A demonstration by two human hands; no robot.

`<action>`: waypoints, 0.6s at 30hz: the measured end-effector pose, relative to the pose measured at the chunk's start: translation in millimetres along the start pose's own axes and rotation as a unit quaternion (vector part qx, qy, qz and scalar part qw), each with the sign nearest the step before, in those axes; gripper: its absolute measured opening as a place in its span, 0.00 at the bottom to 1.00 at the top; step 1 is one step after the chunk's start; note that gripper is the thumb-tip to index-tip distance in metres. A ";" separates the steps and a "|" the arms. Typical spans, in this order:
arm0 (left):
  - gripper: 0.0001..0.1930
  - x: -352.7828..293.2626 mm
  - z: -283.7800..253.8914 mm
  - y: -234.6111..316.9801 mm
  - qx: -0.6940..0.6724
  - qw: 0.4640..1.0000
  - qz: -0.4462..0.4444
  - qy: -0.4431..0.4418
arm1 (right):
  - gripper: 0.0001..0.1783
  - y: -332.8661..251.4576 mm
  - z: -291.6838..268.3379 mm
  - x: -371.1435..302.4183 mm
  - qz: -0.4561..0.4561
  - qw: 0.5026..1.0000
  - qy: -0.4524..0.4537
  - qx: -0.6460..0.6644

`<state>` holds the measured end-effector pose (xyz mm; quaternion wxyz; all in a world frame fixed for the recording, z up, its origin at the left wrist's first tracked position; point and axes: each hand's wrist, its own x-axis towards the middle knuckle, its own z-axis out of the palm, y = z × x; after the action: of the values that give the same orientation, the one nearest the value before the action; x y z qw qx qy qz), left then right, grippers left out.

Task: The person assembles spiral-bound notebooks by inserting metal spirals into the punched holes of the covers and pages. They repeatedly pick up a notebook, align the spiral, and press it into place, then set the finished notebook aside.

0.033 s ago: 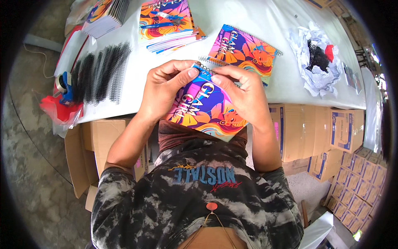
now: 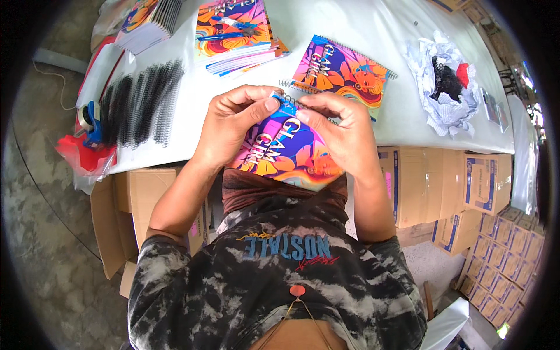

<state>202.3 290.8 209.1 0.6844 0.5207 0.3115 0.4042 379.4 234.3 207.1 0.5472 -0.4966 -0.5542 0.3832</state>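
A notebook with a bright illustrated cover hangs tilted in front of my waist, its bound edge uppermost. My left hand pinches the corner of that edge between thumb and fingers. My right hand is closed on the same edge farther right, thumb on the cover. A dark spiral coil runs along the edge between my fingertips; my right fingers hide part of it. Just beyond my hands lies a spiral-bound notebook with the same cover, and more coil loops show beside it.
Black coils lie in a row on the white-covered table. Behind are a notebook stack with blue pens on top and another stack. A blue tape dispenser, crumpled paper and cardboard boxes flank me.
The notebook's lower edge has tipped slightly upward and its cover angle has changed a little. Both hands keep nearly the same place and grip.
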 end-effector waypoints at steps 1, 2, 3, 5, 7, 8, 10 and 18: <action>0.08 2.5 -2.5 -0.5 -0.008 0.999 0.010 -0.029 | 0.07 3.0 1.2 -0.7 0.008 0.999 0.011 0.040; 0.08 3.3 -4.1 -0.4 -0.014 0.998 0.018 -0.057 | 0.08 5.4 3.5 -2.4 0.016 0.996 0.022 0.082; 0.07 4.7 -3.0 5.3 0.012 0.997 0.020 -0.068 | 0.10 6.1 5.8 -3.5 0.025 0.991 0.033 0.124; 0.08 10.8 -11.2 10.7 0.060 0.992 -0.008 -0.114 | 0.11 4.2 11.1 -5.7 0.023 0.996 0.046 0.079; 0.09 12.4 -13.4 15.0 0.097 0.987 -0.023 -0.127 | 0.12 -1.5 18.7 -10.0 0.020 0.998 0.053 0.042; 0.08 13.1 -12.0 17.7 0.132 0.984 -0.005 -0.121 | 0.12 -3.4 18.4 -10.0 -0.024 0.997 0.067 -0.013; 0.08 15.7 -7.0 27.0 0.202 0.973 0.031 -0.110 | 0.11 -5.1 15.6 -10.7 -0.111 0.982 0.095 -0.123; 0.24 73.8 45.0 -3.3 0.082 0.993 0.062 0.061 | 0.22 39.7 -46.1 12.7 -0.120 0.878 0.427 0.177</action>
<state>276.5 334.3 217.4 0.5929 0.5678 0.3521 0.4495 431.3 249.6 176.4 0.8516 -0.4362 -0.2446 0.1569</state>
